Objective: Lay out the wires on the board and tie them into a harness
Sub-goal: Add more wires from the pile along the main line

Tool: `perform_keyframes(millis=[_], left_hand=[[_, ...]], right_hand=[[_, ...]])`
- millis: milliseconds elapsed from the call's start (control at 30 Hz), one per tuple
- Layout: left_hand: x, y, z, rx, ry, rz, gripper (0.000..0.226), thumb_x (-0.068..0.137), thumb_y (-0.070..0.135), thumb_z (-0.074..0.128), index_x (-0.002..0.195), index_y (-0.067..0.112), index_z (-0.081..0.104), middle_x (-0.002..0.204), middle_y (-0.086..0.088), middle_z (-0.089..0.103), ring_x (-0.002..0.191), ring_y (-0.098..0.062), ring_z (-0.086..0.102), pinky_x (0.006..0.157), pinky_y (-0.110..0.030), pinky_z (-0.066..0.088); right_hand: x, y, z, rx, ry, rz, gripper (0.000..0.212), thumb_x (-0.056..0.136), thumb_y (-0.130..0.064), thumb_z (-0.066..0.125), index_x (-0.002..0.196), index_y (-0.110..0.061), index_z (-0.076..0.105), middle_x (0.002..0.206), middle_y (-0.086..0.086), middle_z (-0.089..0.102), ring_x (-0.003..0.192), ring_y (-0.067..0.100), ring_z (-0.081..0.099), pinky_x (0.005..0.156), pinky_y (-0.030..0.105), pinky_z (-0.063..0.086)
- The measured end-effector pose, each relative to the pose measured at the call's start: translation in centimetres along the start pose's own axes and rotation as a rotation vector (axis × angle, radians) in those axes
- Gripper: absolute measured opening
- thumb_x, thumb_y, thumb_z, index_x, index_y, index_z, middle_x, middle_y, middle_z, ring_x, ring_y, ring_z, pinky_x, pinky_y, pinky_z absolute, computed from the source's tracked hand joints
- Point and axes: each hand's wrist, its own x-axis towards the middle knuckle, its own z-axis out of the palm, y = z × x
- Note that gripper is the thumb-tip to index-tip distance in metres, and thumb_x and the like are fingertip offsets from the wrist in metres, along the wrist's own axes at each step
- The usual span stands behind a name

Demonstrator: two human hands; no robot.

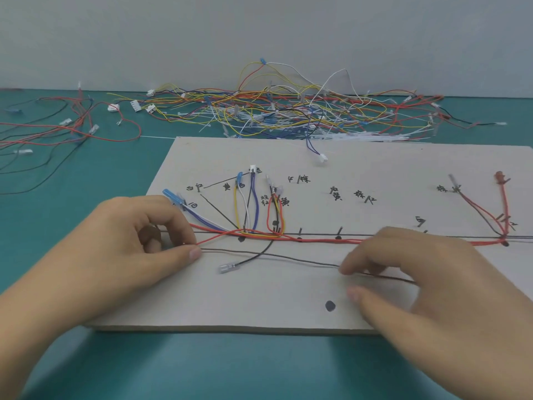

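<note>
the grey wire [302, 260] lies stretched across the board [259, 304] with its long axis running left to right. it sits just toward the person from the red trunk bundle [323, 241] and roughly alongside it, sagging a little toward the right. the coming move looks like a shift away from the person, up against that bundle and the row of nails [340, 230] beside the drawn line, so the gap between wire and trunk is what matters. each hand has one part of the span, and neither is clearly nearer the trunk. the left hand [115, 249] has its grip pressed together, thumb and forefinger pinching the wire's left end. a red strand runs into the same pinch, though whether it is held too is hard to tell. the right hand [438, 284] curls its fingers [344, 269] over the wire while the thumb sits apart below it, so i cannot tell if that grip pinches or only presses. a black wire [245, 260] with a clear terminal [224, 268] crosses the grey one between the hands, and which lies on top is unclear. the right hand hides much of the grey wire's far stretch and part of the trunk, and the frame cuts off the board's right edge. loose wires [288, 111] are heaped on the tabletop [115, 365] behind the board.
</note>
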Motion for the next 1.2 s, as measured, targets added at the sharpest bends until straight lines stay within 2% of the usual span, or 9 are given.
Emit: perform_keyframes(millis=[100, 200, 333, 400, 533, 633, 833, 1033, 1200], left_hand=[[0.1, 0.4, -0.1, 0.018, 0.008, -0.008, 0.038, 0.067, 0.069, 0.075, 0.096, 0.045, 0.073, 0.054, 0.01, 0.059, 0.039, -0.003, 0.045, 0.039, -0.018, 0.038], [0.1, 1.2, -0.3, 0.038, 0.009, 0.017, 0.036, 0.065, 0.067, 0.079, 0.093, 0.045, 0.07, 0.06, 0.02, 0.061, 0.037, 0.001, 0.04, 0.038, -0.015, 0.036], [1.2, 2.3, -0.9, 0.041, 0.006, 0.038, 0.042, 0.063, 0.074, 0.073, 0.094, 0.046, 0.07, 0.045, 0.007, 0.05, 0.036, -0.003, 0.035, 0.038, -0.015, 0.028], [2.6, 3.1, -1.1, 0.044, 0.003, 0.077, 0.037, 0.066, 0.072, 0.074, 0.091, 0.046, 0.07, 0.044, 0.011, 0.049, 0.036, -0.003, 0.036, 0.038, -0.011, 0.026], [6.0, 4.8, -1.9, 0.027, -0.151, 0.103, 0.019, 0.073, 0.053, 0.078, 0.089, 0.046, 0.072, 0.069, 0.028, 0.066, 0.043, -0.004, 0.047, 0.05, -0.018, 0.043], [7.4, 5.7, -1.2, 0.136, -0.341, 0.121, 0.015, 0.076, 0.053, 0.075, 0.089, 0.046, 0.074, 0.079, 0.038, 0.065, 0.056, -0.001, 0.058, 0.055, -0.025, 0.041], [7.6, 5.5, 1.8, 0.009, -0.252, 0.201, 0.014, 0.078, 0.05, 0.071, 0.084, 0.039, 0.076, 0.079, 0.005, 0.071, 0.064, -0.014, 0.062, 0.06, -0.035, 0.051], [7.1, 5.1, 3.1, -0.085, -0.202, 0.268, 0.011, 0.076, 0.048, 0.076, 0.077, 0.037, 0.077, 0.083, 0.013, 0.066, 0.063, -0.014, 0.059, 0.058, -0.024, 0.045], [7.1, 5.4, 3.8, -0.104, -0.143, 0.231, 0.016, 0.078, 0.044, 0.084, 0.072, 0.032, 0.075, 0.081, 0.014, 0.066, 0.064, -0.011, 0.058, 0.057, -0.024, 0.045]], right_hand=[[-0.9, -4.1, -1.3, 0.1, -0.085, 0.04, 0.019, 0.078, -0.05, 0.052, 0.092, -0.043, 0.062, 0.096, -0.026, 0.058, 0.097, -0.003, 0.054, 0.079, 0.012, 0.042], [1.1, -4.7, -1.5, 0.126, -0.078, 0.084, 0.023, 0.078, -0.047, 0.05, 0.093, -0.038, 0.064, 0.087, -0.022, 0.061, 0.09, 0.001, 0.056, 0.08, 0.031, 0.051], [4.1, -5.2, -2.0, 0.068, -0.03, 0.103, 0.018, 0.078, -0.036, 0.053, 0.093, -0.036, 0.063, 0.088, -0.015, 0.064, 0.086, 0.014, 0.061, 0.076, 0.038, 0.054], [5.6, -5.1, -1.8, 0.04, -0.057, 0.124, 0.017, 0.08, -0.03, 0.054, 0.094, -0.034, 0.063, 0.094, -0.009, 0.066, 0.087, 0.021, 0.063, 0.078, 0.04, 0.055], [6.5, -4.8, -0.4, 0.045, -0.128, 0.127, 0.013, 0.082, -0.023, 0.061, 0.09, -0.03, 0.068, 0.094, -0.007, 0.068, 0.084, 0.022, 0.065, 0.078, 0.038, 0.057], [5.9, -4.4, 0.6, 0.075, -0.152, 0.107, 0.012, 0.082, -0.026, 0.065, 0.09, -0.033, 0.07, 0.087, -0.011, 0.065, 0.077, 0.015, 0.062, 0.073, 0.035, 0.056], [6.2, -3.2, 1.2, 0.095, -0.123, 0.113, 0.006, 0.081, -0.028, 0.069, 0.078, -0.033, 0.07, 0.084, -0.015, 0.066, 0.072, 0.004, 0.057, 0.066, 0.031, 0.051], [6.4, -2.8, 1.8, 0.13, -0.143, 0.13, 0.009, 0.08, -0.025, 0.068, 0.076, -0.033, 0.069, 0.076, -0.015, 0.065, 0.065, 0.002, 0.057, 0.058, 0.027, 0.048], [6.7, -2.4, 1.9, 0.181, -0.149, 0.153, 0.008, 0.079, -0.028, 0.071, 0.076, -0.034, 0.07, 0.074, -0.031, 0.062, 0.065, -0.005, 0.057, 0.05, 0.022, 0.039]])
